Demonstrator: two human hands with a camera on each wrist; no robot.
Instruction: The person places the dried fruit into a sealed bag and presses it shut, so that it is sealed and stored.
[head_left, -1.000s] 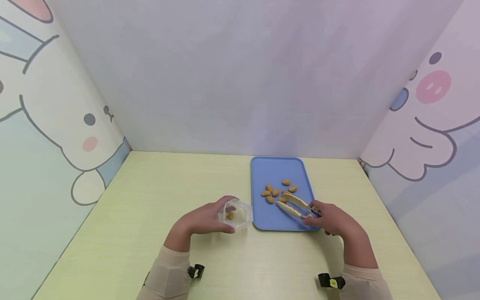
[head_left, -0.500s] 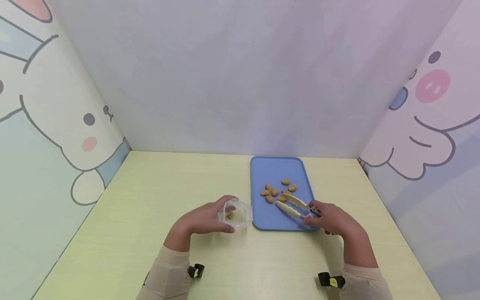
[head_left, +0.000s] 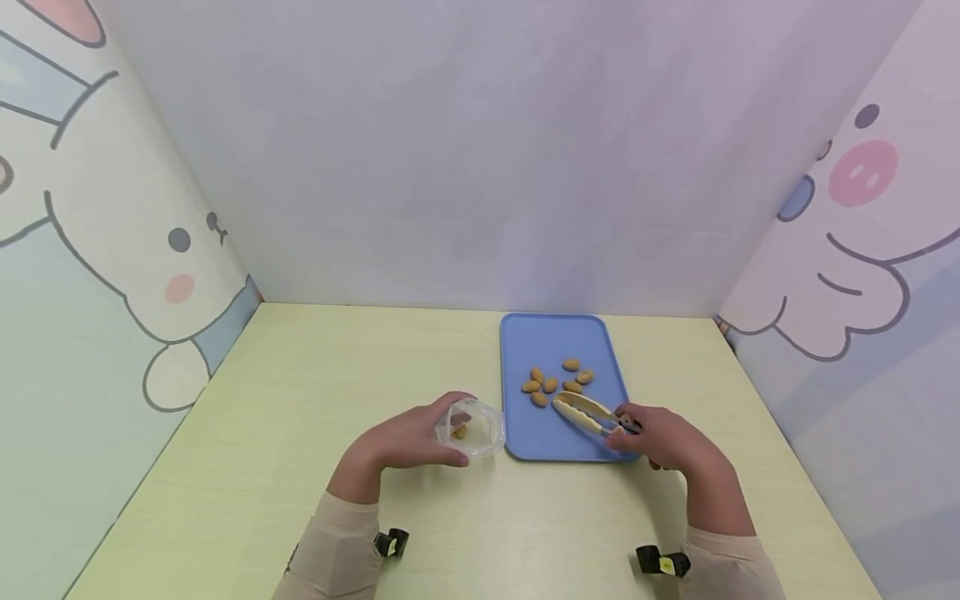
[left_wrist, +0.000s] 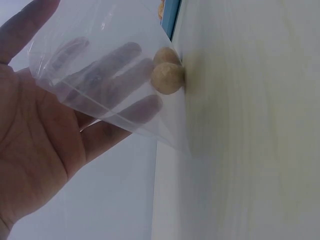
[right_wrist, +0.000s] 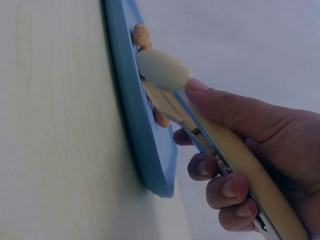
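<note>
My left hand holds a clear plastic bag, its mouth held wide, thumb on the near side and fingers at the far side. Two tan nut-like pieces lie low in the bag, close over the table in the left wrist view. With my right hand I grip tongs with cream scalloped tips, thumb on one arm and fingers curled round the other. The tips are low over a blue tray, near several brown oval nuts. What lies between the tips is mostly hidden.
The tray lies on a pale wood-grain table, right of the bag. A grey-white wall closes off the back. Side panels with cartoon animals stand left and right.
The tongs' tips have drawn closer together, around the spot where a nut showed between them earlier. The left hand and the bag have stayed in place.
</note>
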